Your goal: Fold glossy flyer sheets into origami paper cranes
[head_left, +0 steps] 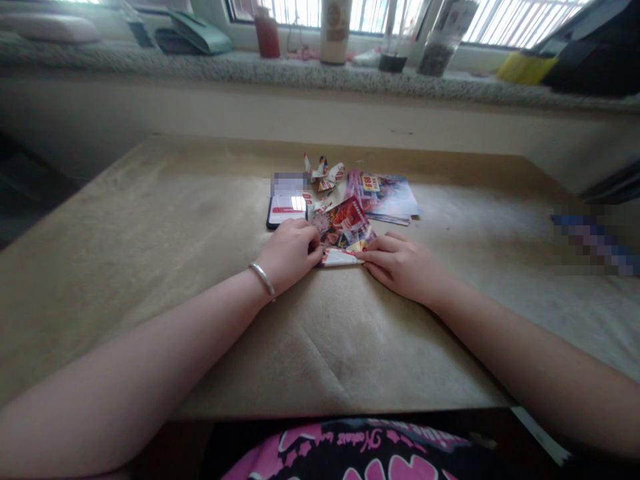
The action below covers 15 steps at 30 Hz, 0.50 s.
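A printed sheet of paper point(345, 227), mostly red and purple, lies on the table with its near edge folded over to show a white strip. My left hand point(293, 253), wearing a silver bangle, is closed on the left end of that fold. At the right end, the fingertips of my right hand point(397, 263) pinch and press the same fold. Just beyond my left hand lies a phone point(287, 210) with its screen lit. Folded paper pieces point(327, 177) stand behind the sheet. A stack of printed leaflets point(390, 197) rests to the right of them.
The table point(210, 220) has a tan cover and meets a wall at the back. Above it, a stone windowsill point(280, 67) carries a red bottle point(267, 33), a pale cylindrical container point(335, 33) and a yellow object point(525, 67). A blurred blue item point(595, 243) is at the right edge.
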Tool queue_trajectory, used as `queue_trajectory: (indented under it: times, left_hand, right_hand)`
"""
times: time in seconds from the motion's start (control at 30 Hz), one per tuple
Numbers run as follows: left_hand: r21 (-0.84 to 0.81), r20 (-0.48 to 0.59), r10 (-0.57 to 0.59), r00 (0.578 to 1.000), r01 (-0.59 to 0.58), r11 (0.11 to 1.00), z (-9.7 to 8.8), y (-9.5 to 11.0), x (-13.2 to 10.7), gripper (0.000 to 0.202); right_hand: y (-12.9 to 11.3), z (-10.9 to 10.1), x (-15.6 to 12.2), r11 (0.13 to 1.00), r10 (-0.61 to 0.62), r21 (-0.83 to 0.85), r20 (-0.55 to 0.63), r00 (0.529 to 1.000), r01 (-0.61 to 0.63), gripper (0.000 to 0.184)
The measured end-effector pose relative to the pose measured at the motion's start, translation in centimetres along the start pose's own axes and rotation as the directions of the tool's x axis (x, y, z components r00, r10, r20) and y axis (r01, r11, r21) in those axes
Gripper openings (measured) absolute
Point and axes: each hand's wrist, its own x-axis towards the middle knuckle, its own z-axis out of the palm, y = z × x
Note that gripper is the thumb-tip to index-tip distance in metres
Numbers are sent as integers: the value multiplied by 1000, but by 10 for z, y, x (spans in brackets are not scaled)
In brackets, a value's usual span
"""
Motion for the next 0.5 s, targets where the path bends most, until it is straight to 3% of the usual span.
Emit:
queue_trajectory:
  times: [0.27,0.37,0.5]
  left_hand:
    - [-22,-50,22,999,-23,999,1,-3,-1,10]
    - [-37,-24,150,988,-151,988,-3,-4,-4,17]
    - [66,48,359,932,-362,930,-11,-5,-10,26]
  right_hand:
    - [-1,2,0,998,-55,5,1,998,55,31]
    - [2,1,0,1000,-17,-3,8,1000,17,31]
    - [5,-1,1,1000,16,-10,7,1000,-16,30]
